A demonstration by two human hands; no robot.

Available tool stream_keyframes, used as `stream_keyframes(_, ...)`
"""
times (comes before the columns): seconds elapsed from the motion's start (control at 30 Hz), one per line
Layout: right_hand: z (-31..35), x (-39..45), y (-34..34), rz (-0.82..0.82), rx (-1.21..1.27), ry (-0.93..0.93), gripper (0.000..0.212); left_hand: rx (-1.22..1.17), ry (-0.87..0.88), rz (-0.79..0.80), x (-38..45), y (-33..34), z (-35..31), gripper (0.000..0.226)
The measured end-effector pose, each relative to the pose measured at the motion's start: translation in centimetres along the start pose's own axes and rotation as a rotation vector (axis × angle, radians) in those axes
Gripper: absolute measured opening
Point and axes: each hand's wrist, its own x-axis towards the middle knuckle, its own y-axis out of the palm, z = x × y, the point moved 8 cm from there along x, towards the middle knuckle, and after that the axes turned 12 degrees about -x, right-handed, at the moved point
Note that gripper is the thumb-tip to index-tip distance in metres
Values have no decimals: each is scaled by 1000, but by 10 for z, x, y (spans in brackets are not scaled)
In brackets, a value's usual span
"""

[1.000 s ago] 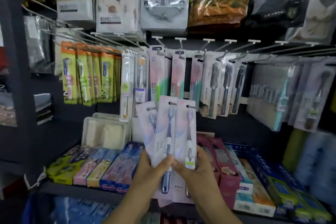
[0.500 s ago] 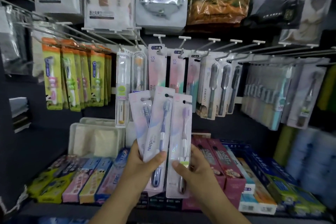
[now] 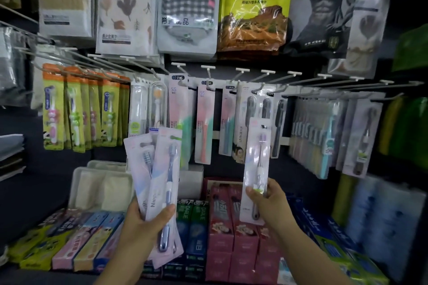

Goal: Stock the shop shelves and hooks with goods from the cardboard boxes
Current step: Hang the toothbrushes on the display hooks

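The person holds 3 carded toothbrush packs in front of the display: 2 in the left hand (image 3: 141,220) and 1 in the right hand (image 3: 269,201). The left hand grips the fanned pair of packs (image 3: 159,176) near their lower ends, thumb pressed across the front card and fingers curled behind, so most of each card stands above the hand and the bottom of the front one hangs below it. The front pack is pale pink and blue with a blue-handled brush under a clear blister; the one behind leans left and shows a dark-bristled head. The right hand pinches the single pack (image 3: 256,169) at its lower part, thumb on the front, fingers wrapped around the right edge. This pack stands nearly upright, well apart from the pair, its top just below the wire hooks (image 3: 259,87) and overlapping the hanging grey-brush cards (image 3: 264,111). It is pale lilac-white with a purple-bristled brush and a green patch near the thumb.

Behind, the hook row carries green-and-orange children's toothbrush cards (image 3: 76,109) at the left and pink cards (image 3: 203,122) in the middle. Toothpaste boxes (image 3: 231,227) fill the shelf below the hands
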Motion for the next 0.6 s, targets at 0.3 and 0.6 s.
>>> stream_keyframes(0.3,5,12,11,94,177,17,31,11,65,33,-9,14,-11,41)
stream_keyframes(0.6,22,21,6,126,190,-81,36,24,93,35,-14,21,-13,45)
